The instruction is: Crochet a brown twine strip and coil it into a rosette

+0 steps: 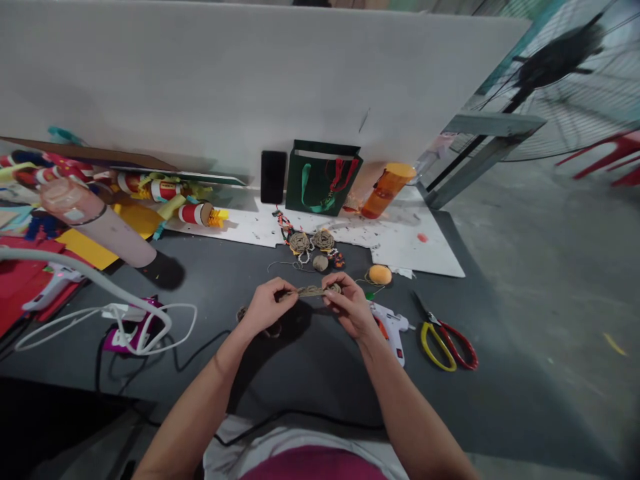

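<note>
A brown braided cord [311,291] stretches between my two hands just above the dark table. My left hand [270,307] pinches its left part, while my right hand [350,308] grips the right end, which appears rolled into a small coil. More brown cord [273,330] lies partly hidden under my left hand. Beyond my hands lie two coiled brown rosettes [324,240] with beaded strands and a small brown ball [320,263]. A white glue gun [395,327] rests beside my right wrist, partly covered by it. An orange ball [380,274] sits farther back.
Scissors [445,343] with yellow and red handles lie at right. A green gift bag [323,179], a black phone [273,177] and an orange bottle [387,191] stand at the back. At left are a pink tumbler [110,230], a purple power strip [133,330] and cables.
</note>
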`<state>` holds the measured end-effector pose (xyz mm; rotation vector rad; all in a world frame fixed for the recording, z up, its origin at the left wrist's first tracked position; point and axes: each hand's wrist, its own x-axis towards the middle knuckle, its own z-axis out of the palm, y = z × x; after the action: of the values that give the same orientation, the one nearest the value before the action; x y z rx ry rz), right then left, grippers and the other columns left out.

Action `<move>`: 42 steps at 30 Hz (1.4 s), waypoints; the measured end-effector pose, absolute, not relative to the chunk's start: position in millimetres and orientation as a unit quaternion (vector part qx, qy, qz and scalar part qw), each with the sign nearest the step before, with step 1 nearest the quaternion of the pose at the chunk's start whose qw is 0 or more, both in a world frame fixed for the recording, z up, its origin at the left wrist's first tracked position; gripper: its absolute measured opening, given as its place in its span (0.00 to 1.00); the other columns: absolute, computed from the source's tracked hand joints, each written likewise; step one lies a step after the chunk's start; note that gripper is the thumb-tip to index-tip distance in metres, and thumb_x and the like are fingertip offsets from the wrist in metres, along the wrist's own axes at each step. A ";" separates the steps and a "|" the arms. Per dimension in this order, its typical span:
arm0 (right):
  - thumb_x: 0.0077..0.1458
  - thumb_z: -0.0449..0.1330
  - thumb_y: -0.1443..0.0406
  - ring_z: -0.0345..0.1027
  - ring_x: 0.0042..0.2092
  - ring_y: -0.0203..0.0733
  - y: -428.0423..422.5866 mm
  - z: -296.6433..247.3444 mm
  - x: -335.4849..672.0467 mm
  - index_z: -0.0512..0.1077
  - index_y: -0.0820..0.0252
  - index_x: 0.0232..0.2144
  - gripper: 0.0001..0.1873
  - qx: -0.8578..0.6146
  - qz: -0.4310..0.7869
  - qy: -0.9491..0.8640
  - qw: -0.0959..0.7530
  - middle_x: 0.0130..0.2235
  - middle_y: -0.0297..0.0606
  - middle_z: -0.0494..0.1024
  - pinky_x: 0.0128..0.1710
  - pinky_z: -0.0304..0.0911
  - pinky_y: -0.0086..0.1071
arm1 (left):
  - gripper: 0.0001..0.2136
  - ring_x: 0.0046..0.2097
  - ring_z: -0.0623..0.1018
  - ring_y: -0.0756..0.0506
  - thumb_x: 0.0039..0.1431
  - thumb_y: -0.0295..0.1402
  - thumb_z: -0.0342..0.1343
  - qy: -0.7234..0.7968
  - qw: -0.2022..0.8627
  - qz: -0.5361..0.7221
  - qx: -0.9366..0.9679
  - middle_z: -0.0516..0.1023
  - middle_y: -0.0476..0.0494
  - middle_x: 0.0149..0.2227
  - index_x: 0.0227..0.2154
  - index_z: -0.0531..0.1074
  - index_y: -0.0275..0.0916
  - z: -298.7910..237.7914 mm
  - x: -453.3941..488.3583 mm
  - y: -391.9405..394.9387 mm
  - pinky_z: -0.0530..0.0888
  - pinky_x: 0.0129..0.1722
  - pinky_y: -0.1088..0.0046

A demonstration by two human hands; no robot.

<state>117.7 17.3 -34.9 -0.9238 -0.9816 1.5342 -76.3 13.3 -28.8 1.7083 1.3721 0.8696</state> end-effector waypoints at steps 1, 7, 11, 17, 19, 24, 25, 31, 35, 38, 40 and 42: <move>0.39 0.72 0.59 0.59 0.23 0.29 17.3 -34.7 117.5 0.72 0.55 0.29 0.16 -0.391 0.636 -0.410 0.524 0.30 0.30 0.70 0.17 0.48 0.23 | 0.06 0.31 0.73 0.47 0.53 0.31 0.55 0.541 0.379 0.336 0.671 0.77 0.46 0.29 0.28 0.76 0.37 -28.3 -76.9 13.5 0.69 0.34 0.72; 0.46 0.68 0.57 0.68 0.37 0.41 10.7 -34.0 104.7 0.75 0.55 0.30 0.10 -0.373 0.559 -0.581 0.458 0.34 0.36 0.74 0.39 0.64 0.34 | 0.22 0.47 0.76 0.44 0.49 0.28 0.56 0.439 0.509 0.359 0.648 0.77 0.39 0.50 0.51 0.71 0.38 -24.8 -70.9 8.8 0.70 0.48 0.68; 0.50 0.65 0.59 0.68 0.39 0.44 8.4 -34.7 100.0 0.74 0.55 0.29 0.07 -0.355 0.531 -0.621 0.455 0.34 0.37 0.75 0.42 0.63 0.38 | 0.21 0.30 0.75 0.48 0.57 0.37 0.53 0.446 0.583 0.312 0.603 0.80 0.39 0.41 0.51 0.72 0.34 -23.5 -67.8 6.7 0.71 0.31 0.73; 0.47 0.67 0.60 0.67 0.36 0.39 16.9 -42.4 111.1 0.73 0.55 0.29 0.08 -0.390 0.532 -0.556 0.506 0.32 0.34 0.73 0.38 0.63 0.33 | 0.12 0.35 0.76 0.46 0.55 0.36 0.55 0.507 0.500 0.341 0.614 0.81 0.43 0.33 0.35 0.79 0.35 -25.0 -71.3 10.8 0.70 0.36 0.73; 0.45 0.68 0.59 0.66 0.34 0.38 20.3 -45.0 115.9 0.74 0.55 0.31 0.11 -0.408 0.547 -0.539 0.494 0.32 0.34 0.74 0.37 0.63 0.33 | 0.13 0.35 0.76 0.46 0.56 0.37 0.54 0.521 0.486 0.354 0.607 0.81 0.43 0.33 0.35 0.79 0.35 -27.1 -72.7 12.4 0.71 0.36 0.72; 0.44 0.69 0.59 0.67 0.36 0.40 20.3 -45.9 115.5 0.74 0.55 0.31 0.12 -0.412 0.531 -0.556 0.488 0.34 0.35 0.74 0.39 0.64 0.34 | 0.14 0.33 0.77 0.47 0.56 0.37 0.54 0.514 0.494 0.347 0.609 0.81 0.42 0.34 0.39 0.77 0.35 -33.7 -71.7 11.8 0.72 0.35 0.72; 0.45 0.68 0.60 0.67 0.36 0.40 18.7 -44.7 113.4 0.74 0.55 0.31 0.10 -0.408 0.513 -0.575 0.489 0.34 0.35 0.74 0.39 0.64 0.35 | 0.14 0.35 0.77 0.46 0.55 0.37 0.55 0.500 0.500 0.345 0.618 0.81 0.41 0.37 0.41 0.76 0.35 -34.8 -70.6 11.0 0.72 0.37 0.72; 0.49 0.65 0.63 0.69 0.42 0.44 13.6 -39.6 104.1 0.76 0.53 0.32 0.06 -0.392 0.454 -0.624 0.502 0.37 0.38 0.75 0.45 0.64 0.39 | 0.13 0.34 0.77 0.45 0.58 0.40 0.52 0.493 0.469 0.310 0.665 0.81 0.44 0.32 0.32 0.76 0.36 -35.5 -66.4 7.5 0.70 0.36 0.73; 0.45 0.68 0.61 0.70 0.39 0.42 16.5 -43.8 104.9 0.75 0.53 0.33 0.10 -0.417 0.487 -0.525 0.560 0.36 0.36 0.77 0.42 0.67 0.37 | 0.15 0.31 0.76 0.46 0.60 0.40 0.50 0.480 0.480 0.299 0.671 0.80 0.46 0.27 0.28 0.75 0.36 -32.1 -65.2 6.6 0.69 0.33 0.74; 0.48 0.67 0.62 0.73 0.40 0.41 13.9 -43.3 103.6 0.75 0.52 0.35 0.10 -0.417 0.500 -0.520 0.552 0.37 0.36 0.78 0.44 0.68 0.37 | 0.13 0.36 0.77 0.45 0.57 0.38 0.53 0.474 0.496 0.315 0.655 0.81 0.43 0.35 0.36 0.76 0.35 -32.0 -62.3 6.0 0.70 0.37 0.73; 0.52 0.64 0.62 0.73 0.42 0.42 9.9 -40.9 101.1 0.76 0.52 0.38 0.09 -0.415 0.487 -0.564 0.521 0.39 0.37 0.79 0.47 0.68 0.38 | 0.14 0.37 0.77 0.45 0.55 0.38 0.55 0.478 0.506 0.337 0.634 0.81 0.41 0.38 0.39 0.75 0.34 -33.4 -60.8 6.4 0.70 0.39 0.72; 0.56 0.61 0.63 0.73 0.46 0.43 6.7 -39.4 98.8 0.75 0.51 0.42 0.10 -0.415 0.474 -0.593 0.502 0.43 0.38 0.79 0.50 0.67 0.39 | 0.12 0.34 0.77 0.45 0.55 0.39 0.55 0.482 0.522 0.355 0.607 0.81 0.42 0.34 0.35 0.75 0.34 -35.2 -60.3 7.4 0.71 0.37 0.72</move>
<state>98.8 6.7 -39.4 -1.0021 -1.4324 1.1467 -60.3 7.4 -35.2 1.4539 1.1552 0.8503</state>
